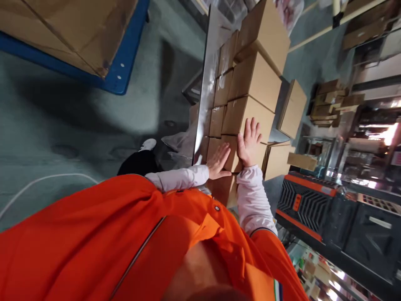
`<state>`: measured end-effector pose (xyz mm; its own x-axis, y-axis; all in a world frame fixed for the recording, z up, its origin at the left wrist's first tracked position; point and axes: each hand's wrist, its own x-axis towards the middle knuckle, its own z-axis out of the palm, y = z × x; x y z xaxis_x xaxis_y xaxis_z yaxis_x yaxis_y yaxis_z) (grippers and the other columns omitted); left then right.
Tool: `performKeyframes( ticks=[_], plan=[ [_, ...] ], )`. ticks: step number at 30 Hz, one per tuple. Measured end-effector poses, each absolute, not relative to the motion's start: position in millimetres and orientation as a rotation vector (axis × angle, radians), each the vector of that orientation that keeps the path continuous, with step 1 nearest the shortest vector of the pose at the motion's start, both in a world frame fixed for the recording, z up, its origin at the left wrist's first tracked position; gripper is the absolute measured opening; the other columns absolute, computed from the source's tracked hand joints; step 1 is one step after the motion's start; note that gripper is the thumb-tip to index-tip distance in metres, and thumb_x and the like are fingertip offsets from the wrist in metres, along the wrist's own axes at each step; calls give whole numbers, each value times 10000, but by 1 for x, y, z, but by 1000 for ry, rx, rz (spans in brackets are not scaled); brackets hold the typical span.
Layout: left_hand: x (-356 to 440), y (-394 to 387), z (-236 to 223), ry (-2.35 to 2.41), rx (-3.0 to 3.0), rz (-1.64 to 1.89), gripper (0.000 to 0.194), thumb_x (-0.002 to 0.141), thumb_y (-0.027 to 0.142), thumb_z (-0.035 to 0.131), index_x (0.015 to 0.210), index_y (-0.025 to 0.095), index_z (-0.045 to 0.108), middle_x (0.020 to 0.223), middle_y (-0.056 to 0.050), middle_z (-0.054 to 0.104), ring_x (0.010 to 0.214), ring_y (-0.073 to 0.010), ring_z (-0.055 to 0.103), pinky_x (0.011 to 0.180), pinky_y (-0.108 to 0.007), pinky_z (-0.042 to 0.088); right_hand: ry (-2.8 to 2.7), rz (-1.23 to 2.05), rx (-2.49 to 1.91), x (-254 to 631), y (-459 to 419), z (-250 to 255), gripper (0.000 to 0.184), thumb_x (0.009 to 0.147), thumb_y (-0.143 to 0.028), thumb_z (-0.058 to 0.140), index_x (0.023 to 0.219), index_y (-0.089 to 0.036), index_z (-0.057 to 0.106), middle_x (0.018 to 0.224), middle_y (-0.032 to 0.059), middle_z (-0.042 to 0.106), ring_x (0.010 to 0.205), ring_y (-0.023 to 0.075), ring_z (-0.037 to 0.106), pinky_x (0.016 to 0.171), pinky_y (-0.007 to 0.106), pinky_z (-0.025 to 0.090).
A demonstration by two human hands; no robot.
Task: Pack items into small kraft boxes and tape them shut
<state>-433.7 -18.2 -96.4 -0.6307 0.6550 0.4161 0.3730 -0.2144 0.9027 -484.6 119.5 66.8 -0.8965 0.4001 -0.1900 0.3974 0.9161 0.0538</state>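
A row of closed cardboard boxes [250,79] lies on a steel table [207,79]. My left hand [218,161] is flat on the side of the nearest box [232,161], fingers stretched out and together. My right hand [249,142] is spread flat on the top of the same box, its fingertips reaching the box behind it [241,113]. Neither hand holds anything. Pale long sleeves and an orange vest fill the lower part of the view.
A large cardboard box [72,29] sits on a blue trolley [120,71] at the upper left. A black and orange machine [300,205] stands at the right. Flat cardboard stacks [328,102] lie beyond it. My white shoe [148,145] is on the grey floor.
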Motion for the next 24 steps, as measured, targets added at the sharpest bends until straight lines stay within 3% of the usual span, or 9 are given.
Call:
performKeyframes(
  ticks=[3, 6, 9, 15, 18, 20, 22, 24],
  plan=[
    [-420, -14, -103, 1656, 1161, 1922, 1088, 997, 773, 480, 1776, 126, 80, 1792, -248, 95, 1678, -401, 57, 1357, -596, 116, 2873, -13, 604, -484, 121, 67, 744, 1084, -578, 229, 1742, -231, 232, 1832, 71, 93, 1700, 326, 7, 1320, 701, 64],
    [-460, -13, -122, 1643, 806, 2062, 790, 1085, 649, 373, 1719, 180, 329, 1730, -200, 351, 1613, -308, 342, 1311, -488, 327, 2890, 15, 603, -484, 121, 67, 717, 1083, -550, 243, 1742, -266, 232, 1826, 71, 137, 1699, 328, 38, 1309, 723, 99],
    [-536, -6, -150, 1929, 275, 2075, 630, 1043, 504, 530, 1573, 164, 528, 1574, -211, 552, 1463, -289, 533, 1214, -454, 445, 2919, 26, 590, -483, 120, 68, 710, 1076, -550, 291, 1736, -294, 246, 1816, 83, 185, 1694, 339, 79, 1299, 734, 144],
    [-707, 34, -179, 1784, 339, 1980, 859, 750, 285, 838, 1539, 114, 544, 1498, -250, 601, 1407, -322, 577, 1126, -452, 489, 2933, 35, 573, -483, 119, 71, 795, 1025, -629, 418, 1732, -298, 263, 1807, 102, 209, 1683, 380, 125, 1284, 738, 207],
    [-752, 49, -175, 1698, 457, 1851, 987, 558, 238, 936, 1468, 60, 599, 1243, -216, 736, 1177, -325, 696, 1013, -422, 537, 2936, 52, 584, -481, 116, 71, 794, 1019, -621, 427, 1726, -289, 278, 1800, 115, 226, 1679, 384, 139, 1278, 729, 232],
    [-766, 53, -171, 1653, 562, 1687, 1025, 462, 230, 968, 1416, 48, 641, 982, -110, 770, 955, -279, 723, 902, -359, 545, 2946, 46, 580, -480, 113, 73, 782, 1013, -611, 441, 1708, -274, 316, 1788, 132, 255, 1673, 391, 157, 1272, 719, 250],
    [-772, 52, -167, 1638, 653, 1539, 948, 420, 243, 974, 1314, 70, 711, 763, 4, 703, 760, -216, 676, 783, -299, 512, 2967, 47, 562, -483, 114, 78, 746, 1008, -608, 454, 1662, -252, 400, 1738, 163, 355, 1636, 406, 252, 1264, 720, 256],
    [-774, 48, -161, 1642, 723, 1484, 714, 439, 268, 962, 1111, 105, 787, 623, 62, 596, 624, -162, 586, 683, -268, 454, 3024, 57, 580, -497, 123, 85, 671, 1026, -606, 414, 1577, -234, 504, 1602, 186, 526, 1523, 403, 436, 1249, 726, 267]
  ],
)
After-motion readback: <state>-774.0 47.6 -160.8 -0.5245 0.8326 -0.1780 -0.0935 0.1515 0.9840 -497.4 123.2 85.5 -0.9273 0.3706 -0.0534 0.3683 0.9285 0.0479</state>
